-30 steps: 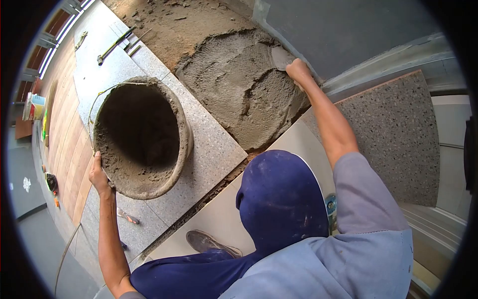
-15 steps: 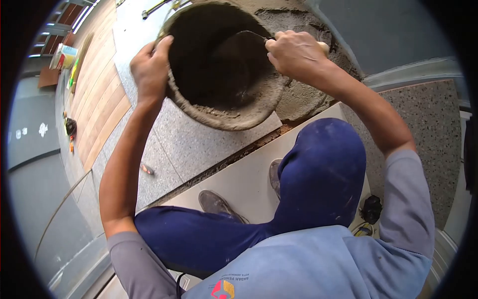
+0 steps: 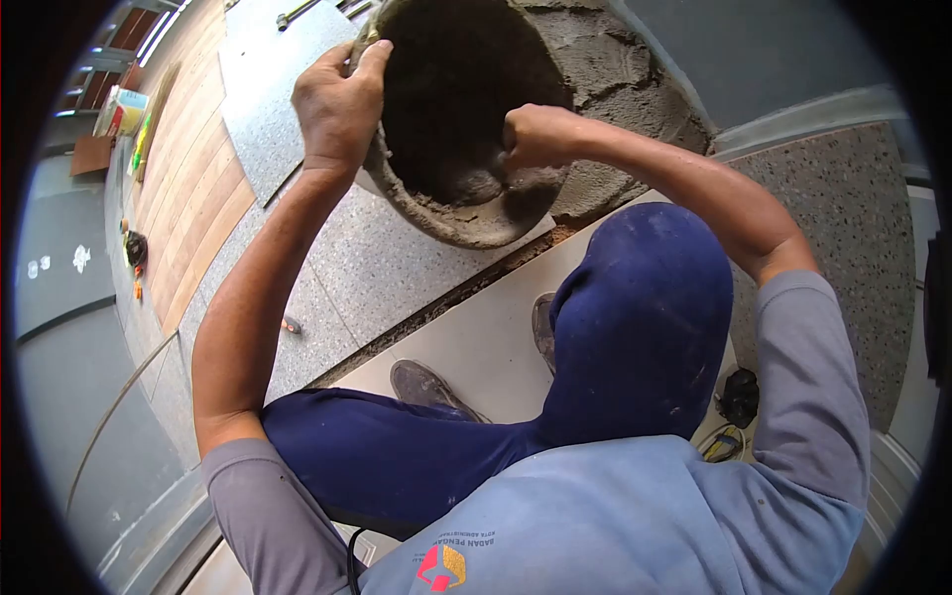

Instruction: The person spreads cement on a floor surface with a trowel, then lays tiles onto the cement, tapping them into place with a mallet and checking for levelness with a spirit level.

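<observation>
A mortar-crusted bucket [image 3: 446, 226] stands tipped in front of me, its dark mouth facing me. My left hand [image 3: 339, 107] is closed on the left side of its rim. At the right side of the mouth, my right hand [image 3: 538, 137] is a fist around a trowel, whose handle and thin shank showed a moment ago. The trowel is now mostly hidden by the hand and the dark interior. Grey wet mortar [image 3: 481, 186] shows low inside the bucket, close to that fist. Beyond the bucket on the right lies a bed of spread mortar [image 3: 627, 79].
Speckled tiles [image 3: 342, 263] lie left of the bucket, one loose tile [image 3: 266, 109] overlapping wood-look flooring [image 3: 188, 188]. A hammer-like tool [image 3: 297, 14] rests at the top. Another speckled slab [image 3: 828, 258] is at right. My shoes are on a pale ledge [image 3: 496, 362].
My right hand has swung down and left into the bucket's mouth with the trowel. The left hand and the bucket have shifted slightly up and right in view.
</observation>
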Tool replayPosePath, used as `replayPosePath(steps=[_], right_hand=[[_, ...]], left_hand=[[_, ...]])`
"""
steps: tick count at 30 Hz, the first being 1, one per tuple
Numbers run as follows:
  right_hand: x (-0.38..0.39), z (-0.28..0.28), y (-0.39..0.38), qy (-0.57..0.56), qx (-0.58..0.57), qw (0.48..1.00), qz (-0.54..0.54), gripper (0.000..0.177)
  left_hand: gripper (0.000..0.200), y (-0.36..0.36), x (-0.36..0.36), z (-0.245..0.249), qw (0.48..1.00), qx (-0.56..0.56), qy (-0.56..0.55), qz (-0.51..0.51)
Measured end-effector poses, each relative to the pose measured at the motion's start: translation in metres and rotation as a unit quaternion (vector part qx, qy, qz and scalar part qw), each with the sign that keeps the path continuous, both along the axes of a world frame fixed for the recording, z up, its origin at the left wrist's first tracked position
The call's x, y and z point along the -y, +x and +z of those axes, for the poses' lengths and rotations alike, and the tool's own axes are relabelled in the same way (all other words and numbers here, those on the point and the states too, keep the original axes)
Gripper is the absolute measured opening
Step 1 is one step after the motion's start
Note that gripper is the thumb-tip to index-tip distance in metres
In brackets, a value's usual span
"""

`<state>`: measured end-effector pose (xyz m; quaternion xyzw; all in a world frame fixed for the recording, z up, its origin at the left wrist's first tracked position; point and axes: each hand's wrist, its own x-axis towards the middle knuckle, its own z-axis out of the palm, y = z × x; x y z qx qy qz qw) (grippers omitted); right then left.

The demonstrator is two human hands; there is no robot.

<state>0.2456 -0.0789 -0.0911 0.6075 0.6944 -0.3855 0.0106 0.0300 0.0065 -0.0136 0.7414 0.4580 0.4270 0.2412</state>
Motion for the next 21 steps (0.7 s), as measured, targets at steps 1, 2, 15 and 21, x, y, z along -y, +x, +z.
replayPosePath(steps=[1, 2, 15, 21], right_hand=[[0.004, 0.005, 0.0, -0.056, -0.034, 0.997, -0.032, 0.028], [0.01, 0.004, -0.001, -0.056, -0.08, 0.994, -0.05, 0.031], [0.05, 0.052, 0.053, -0.049, -0.279, 0.927, -0.246, 0.025], [0.08, 0.062, 0.123, 0.056, -0.18, 0.878, -0.44, 0.025]], left_hand=[[0.032, 0.001, 0.0, 0.004, 1.0, -0.016, -0.019, 0.009], [0.032, 0.001, 0.002, 0.011, 0.999, -0.027, -0.036, 0.015], [0.034, -0.068, -0.054, -0.02, 0.985, 0.083, -0.141, 0.051], [0.034, -0.121, -0.062, -0.039, 0.946, 0.165, -0.259, 0.104]])
